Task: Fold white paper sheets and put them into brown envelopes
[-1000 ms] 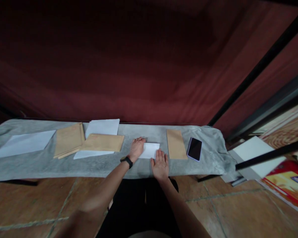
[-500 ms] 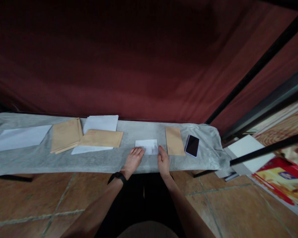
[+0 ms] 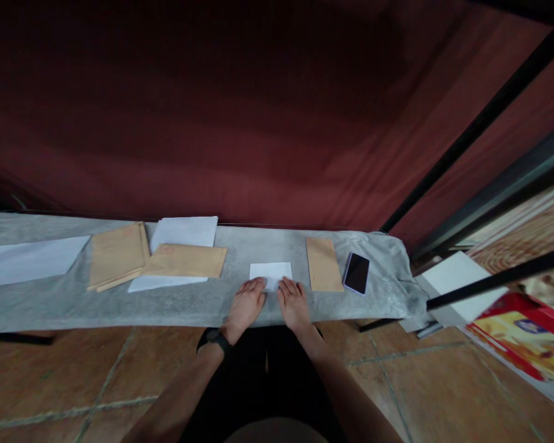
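Note:
A small folded sheet of white paper (image 3: pixel 271 269) lies on the grey cloth in front of me. My left hand (image 3: pixel 247 303) rests flat over its near left corner, fingers stretched out. On the near right corner lies my right hand (image 3: pixel 294 301), also flat, with the fingers pointing away from me. The hands cover part of the paper's near edge. Just right of my right hand is a brown envelope (image 3: pixel 324 264), apart from it.
A phone (image 3: pixel 356 273) lies right of the envelope. To the left are several brown envelopes (image 3: pixel 120 251), one more envelope (image 3: pixel 184 260) on white sheets (image 3: pixel 184 231), and a white sheet (image 3: pixel 32 258). A red curtain (image 3: pixel 258 154) hangs behind; a white box (image 3: pixel 461 286) stands right.
My right hand has moved left from beside the paper onto its near right corner and lies flatter. My left hand stays at the near left corner.

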Action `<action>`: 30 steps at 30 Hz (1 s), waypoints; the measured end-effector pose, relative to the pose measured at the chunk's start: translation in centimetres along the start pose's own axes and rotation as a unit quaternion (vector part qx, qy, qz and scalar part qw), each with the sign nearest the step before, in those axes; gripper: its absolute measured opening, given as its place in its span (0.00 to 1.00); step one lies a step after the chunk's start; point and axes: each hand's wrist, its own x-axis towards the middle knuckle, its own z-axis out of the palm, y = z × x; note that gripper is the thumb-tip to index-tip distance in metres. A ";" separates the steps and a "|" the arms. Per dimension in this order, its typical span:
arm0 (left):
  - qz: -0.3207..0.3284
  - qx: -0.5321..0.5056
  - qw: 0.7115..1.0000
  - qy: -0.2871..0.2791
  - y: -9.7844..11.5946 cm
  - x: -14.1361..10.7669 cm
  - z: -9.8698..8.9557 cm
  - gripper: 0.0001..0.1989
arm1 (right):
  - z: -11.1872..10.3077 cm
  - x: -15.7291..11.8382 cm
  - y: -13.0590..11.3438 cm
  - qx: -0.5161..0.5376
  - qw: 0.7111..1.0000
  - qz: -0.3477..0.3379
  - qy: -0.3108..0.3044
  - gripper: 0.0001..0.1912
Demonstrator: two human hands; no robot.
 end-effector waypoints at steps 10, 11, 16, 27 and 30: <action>-0.028 0.036 0.999 -0.008 -1.1 0.7 0.8 0.26 | 1.6 1.9 0.0 -0.049 0.999 0.007 0.008 0.27; -0.050 0.043 0.998 0.021 -1.9 0.8 0.2 0.25 | 1.9 1.7 0.1 -0.051 0.999 0.005 0.014 0.27; -0.233 0.110 0.957 0.135 -7.1 1.6 -3.5 0.25 | 2.2 1.5 0.1 -0.049 0.998 0.000 0.041 0.28; -0.175 0.132 0.975 0.041 -4.9 1.4 -4.4 0.12 | 1.1 1.7 -0.2 -0.006 1.000 0.023 0.008 0.27; -0.087 0.154 0.983 0.038 -1.8 0.0 -4.2 0.13 | 0.2 2.0 -0.7 0.076 0.996 0.039 0.007 0.25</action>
